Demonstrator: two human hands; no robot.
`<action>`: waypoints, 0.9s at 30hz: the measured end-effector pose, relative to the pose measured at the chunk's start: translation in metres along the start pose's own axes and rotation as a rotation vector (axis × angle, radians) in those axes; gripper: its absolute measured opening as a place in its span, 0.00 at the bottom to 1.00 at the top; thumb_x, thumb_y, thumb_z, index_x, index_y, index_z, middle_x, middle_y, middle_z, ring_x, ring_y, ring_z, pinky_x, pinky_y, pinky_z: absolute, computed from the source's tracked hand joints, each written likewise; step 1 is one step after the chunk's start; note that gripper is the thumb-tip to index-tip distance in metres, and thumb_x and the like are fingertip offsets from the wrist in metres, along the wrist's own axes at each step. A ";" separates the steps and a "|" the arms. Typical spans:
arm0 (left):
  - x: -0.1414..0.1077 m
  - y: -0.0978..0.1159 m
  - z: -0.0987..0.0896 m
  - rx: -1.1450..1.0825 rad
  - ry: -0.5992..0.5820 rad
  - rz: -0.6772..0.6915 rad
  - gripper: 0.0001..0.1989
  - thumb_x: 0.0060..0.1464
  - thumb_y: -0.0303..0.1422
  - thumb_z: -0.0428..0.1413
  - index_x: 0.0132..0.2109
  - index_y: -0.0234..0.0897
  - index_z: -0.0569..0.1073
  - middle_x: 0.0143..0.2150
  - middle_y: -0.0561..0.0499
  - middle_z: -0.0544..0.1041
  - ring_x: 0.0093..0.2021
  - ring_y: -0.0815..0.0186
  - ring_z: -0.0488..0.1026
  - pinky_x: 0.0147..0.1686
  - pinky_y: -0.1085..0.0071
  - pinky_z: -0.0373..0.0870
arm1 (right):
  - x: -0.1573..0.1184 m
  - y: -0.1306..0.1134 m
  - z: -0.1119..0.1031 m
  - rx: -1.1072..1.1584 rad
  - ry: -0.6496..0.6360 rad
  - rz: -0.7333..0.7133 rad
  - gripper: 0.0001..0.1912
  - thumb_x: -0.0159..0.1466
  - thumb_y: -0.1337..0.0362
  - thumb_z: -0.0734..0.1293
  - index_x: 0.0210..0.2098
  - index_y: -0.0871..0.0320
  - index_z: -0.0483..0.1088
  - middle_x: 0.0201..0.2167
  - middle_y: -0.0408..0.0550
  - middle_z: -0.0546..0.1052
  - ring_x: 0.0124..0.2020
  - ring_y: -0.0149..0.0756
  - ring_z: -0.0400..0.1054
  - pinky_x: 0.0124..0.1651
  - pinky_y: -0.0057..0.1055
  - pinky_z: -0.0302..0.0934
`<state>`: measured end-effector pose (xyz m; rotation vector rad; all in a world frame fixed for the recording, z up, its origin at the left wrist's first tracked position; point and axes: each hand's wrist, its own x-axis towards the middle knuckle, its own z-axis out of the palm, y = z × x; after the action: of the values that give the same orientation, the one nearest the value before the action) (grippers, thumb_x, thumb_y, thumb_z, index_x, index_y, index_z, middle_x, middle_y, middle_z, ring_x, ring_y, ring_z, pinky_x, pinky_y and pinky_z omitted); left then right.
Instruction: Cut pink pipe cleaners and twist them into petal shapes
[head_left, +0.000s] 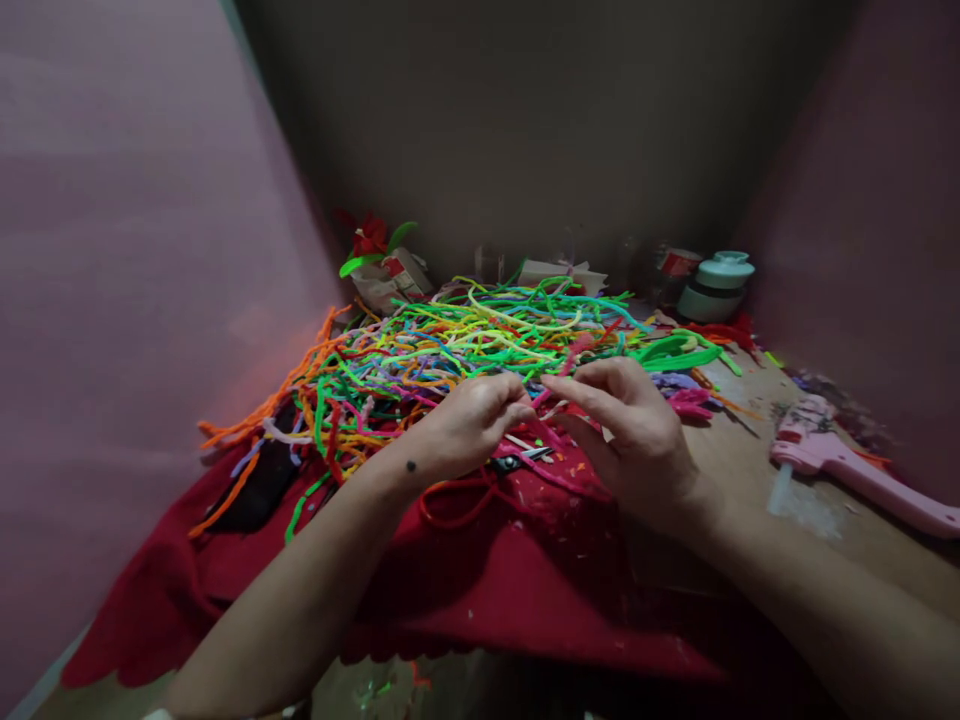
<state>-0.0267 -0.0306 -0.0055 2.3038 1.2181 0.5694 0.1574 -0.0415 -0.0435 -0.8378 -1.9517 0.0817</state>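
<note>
Over the red cloth, my left hand is closed, its thumb and fingers pinching a pink pipe cleaner. My right hand is just beside it, thumb and fingers brought together around the same pink strand; its fingertips partly hide the grip. Beneath the hands lie small scissors with dark handles, next to a red pipe cleaner loop. A large tangled heap of pipe cleaners in green, yellow, orange and other colours spreads just behind both hands.
A pink glue gun rests on the brown board at the right. Behind the heap stand a pale teal jar and a red flower with green leaves. The red cloth hangs over the front edge. Pink panels rise on both sides.
</note>
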 end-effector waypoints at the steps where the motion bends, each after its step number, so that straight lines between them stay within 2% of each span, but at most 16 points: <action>1: -0.001 0.000 0.001 0.007 -0.008 0.011 0.09 0.56 0.32 0.47 0.28 0.35 0.64 0.24 0.56 0.63 0.26 0.72 0.59 0.27 0.75 0.55 | 0.001 -0.002 0.000 -0.102 0.015 -0.072 0.12 0.61 0.66 0.63 0.44 0.57 0.73 0.37 0.54 0.73 0.39 0.41 0.63 0.42 0.39 0.59; 3: -0.002 0.001 0.001 0.004 -0.014 0.020 0.09 0.56 0.32 0.47 0.29 0.35 0.65 0.25 0.55 0.65 0.27 0.72 0.60 0.27 0.75 0.56 | 0.002 -0.005 0.000 -0.193 -0.035 -0.120 0.10 0.62 0.65 0.63 0.39 0.58 0.75 0.37 0.55 0.74 0.39 0.42 0.61 0.43 0.40 0.57; 5: -0.002 0.001 0.002 -0.019 0.000 0.003 0.09 0.56 0.32 0.47 0.30 0.35 0.66 0.26 0.55 0.66 0.27 0.72 0.61 0.27 0.76 0.57 | 0.004 -0.008 0.000 -0.111 -0.132 -0.054 0.10 0.62 0.65 0.63 0.33 0.59 0.76 0.31 0.53 0.75 0.35 0.40 0.61 0.40 0.39 0.56; 8: -0.002 0.002 0.005 -0.110 0.042 -0.040 0.09 0.56 0.32 0.47 0.30 0.34 0.66 0.25 0.56 0.65 0.26 0.72 0.61 0.26 0.76 0.57 | 0.007 -0.010 -0.002 0.220 -0.304 0.243 0.13 0.62 0.62 0.62 0.26 0.60 0.75 0.21 0.46 0.71 0.26 0.33 0.59 0.32 0.32 0.54; 10: -0.002 0.004 0.008 -0.192 0.063 -0.059 0.09 0.56 0.32 0.47 0.29 0.34 0.66 0.24 0.56 0.65 0.25 0.72 0.61 0.26 0.76 0.58 | 0.009 -0.009 -0.004 0.447 -0.436 0.482 0.15 0.60 0.60 0.63 0.21 0.61 0.72 0.18 0.43 0.67 0.22 0.30 0.56 0.26 0.30 0.50; 12: -0.001 0.005 0.011 -0.244 0.089 -0.052 0.10 0.56 0.32 0.47 0.28 0.34 0.66 0.25 0.55 0.65 0.26 0.72 0.61 0.27 0.76 0.59 | 0.010 -0.006 -0.004 0.607 -0.504 0.648 0.14 0.57 0.59 0.65 0.19 0.61 0.71 0.16 0.41 0.64 0.20 0.28 0.53 0.25 0.29 0.47; 17: -0.001 0.006 0.009 -0.168 0.185 0.038 0.07 0.53 0.31 0.52 0.29 0.33 0.71 0.29 0.53 0.70 0.31 0.70 0.66 0.33 0.75 0.61 | 0.007 0.000 -0.001 0.737 -0.433 0.764 0.12 0.52 0.59 0.68 0.19 0.61 0.71 0.16 0.40 0.64 0.21 0.27 0.52 0.27 0.29 0.48; 19: -0.002 0.006 0.007 -0.157 0.170 0.042 0.06 0.51 0.30 0.54 0.29 0.33 0.72 0.29 0.52 0.71 0.32 0.70 0.66 0.33 0.75 0.61 | 0.006 0.000 0.000 0.735 -0.422 0.782 0.11 0.51 0.60 0.69 0.19 0.61 0.72 0.16 0.41 0.65 0.21 0.27 0.53 0.27 0.29 0.48; 23: -0.002 0.009 0.005 -0.219 0.065 -0.071 0.08 0.52 0.32 0.52 0.29 0.33 0.71 0.25 0.55 0.69 0.25 0.73 0.63 0.26 0.77 0.59 | 0.005 -0.002 -0.001 0.673 -0.412 0.777 0.12 0.51 0.59 0.69 0.20 0.62 0.74 0.16 0.42 0.67 0.20 0.28 0.54 0.26 0.29 0.48; 27: -0.002 0.015 0.008 -0.358 0.020 -0.204 0.10 0.53 0.33 0.49 0.28 0.33 0.68 0.19 0.58 0.64 0.19 0.76 0.58 0.19 0.78 0.53 | 0.005 -0.004 -0.001 0.669 -0.390 0.742 0.15 0.53 0.55 0.68 0.20 0.62 0.73 0.16 0.42 0.66 0.20 0.27 0.54 0.25 0.28 0.47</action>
<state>-0.0136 -0.0416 -0.0038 1.8581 1.2298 0.6755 0.1543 -0.0414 -0.0376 -1.0746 -1.6636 1.3370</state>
